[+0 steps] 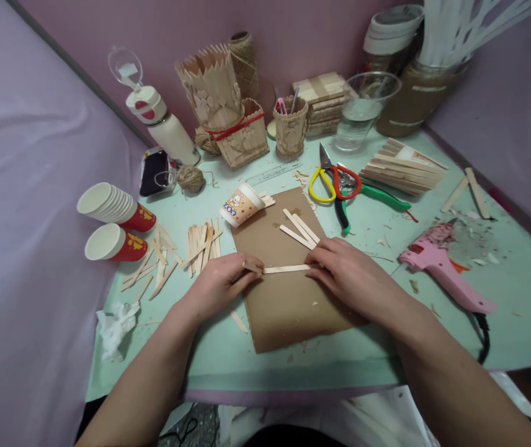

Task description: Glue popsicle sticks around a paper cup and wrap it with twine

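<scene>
Head view: left grip (221,273) and right grip (340,264) pinch one stick (286,269), seemingly aligning it; cardboard (284,310) lies beneath them. Steadiness seems needed next.

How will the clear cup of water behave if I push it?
The clear cup would likely slosh, since it holds liquid. Pushed near its rim, it may tip, being wider above than at its base. Its see-through wall looks thin, so it could flex if squeezed.

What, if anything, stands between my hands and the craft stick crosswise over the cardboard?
Nothing visible: your left hand and right hand pinch the craft stick near its ends, over the brown cardboard.
</scene>
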Motion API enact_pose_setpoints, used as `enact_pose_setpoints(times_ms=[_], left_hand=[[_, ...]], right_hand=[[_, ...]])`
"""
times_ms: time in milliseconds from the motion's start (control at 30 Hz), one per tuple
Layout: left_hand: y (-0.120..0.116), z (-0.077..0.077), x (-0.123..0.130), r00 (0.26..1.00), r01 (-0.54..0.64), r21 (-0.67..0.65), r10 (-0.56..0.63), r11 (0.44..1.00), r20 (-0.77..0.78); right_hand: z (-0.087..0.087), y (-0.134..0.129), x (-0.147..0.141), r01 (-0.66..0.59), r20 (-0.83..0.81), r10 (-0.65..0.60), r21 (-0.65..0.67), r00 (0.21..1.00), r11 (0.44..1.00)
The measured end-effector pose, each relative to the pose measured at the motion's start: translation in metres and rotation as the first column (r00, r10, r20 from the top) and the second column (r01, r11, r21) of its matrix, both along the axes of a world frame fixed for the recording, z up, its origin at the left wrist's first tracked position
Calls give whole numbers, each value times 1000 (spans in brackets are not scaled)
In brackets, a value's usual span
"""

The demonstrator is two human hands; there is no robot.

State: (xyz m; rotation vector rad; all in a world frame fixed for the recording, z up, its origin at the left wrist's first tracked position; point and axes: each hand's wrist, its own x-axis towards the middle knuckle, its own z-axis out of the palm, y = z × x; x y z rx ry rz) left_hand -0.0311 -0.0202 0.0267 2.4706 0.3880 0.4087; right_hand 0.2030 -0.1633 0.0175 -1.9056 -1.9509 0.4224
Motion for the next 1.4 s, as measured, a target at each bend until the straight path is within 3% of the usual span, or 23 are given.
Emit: enact_pose_setpoints(times_ms=[633, 1100, 1300, 1400], left_hand=[[-1, 0, 0, 1000, 2, 39, -2, 999, 14], [-1, -1, 0, 1000, -7, 26, 7, 1000, 22], [0, -2, -2, 1000, -22, 13, 22, 1000, -2], [0, -3, -2, 1000, -20, 3, 20, 1000, -9]], right_hand=[[2, 4, -4, -3, 28, 4, -30, 1000, 1000], [10, 5, -5, 11, 15, -9, -144, 1000, 990], [6, 0, -2, 21, -55, -22, -19, 998, 1000], [6, -2, -1, 55, -140, -29, 181, 990, 982]])
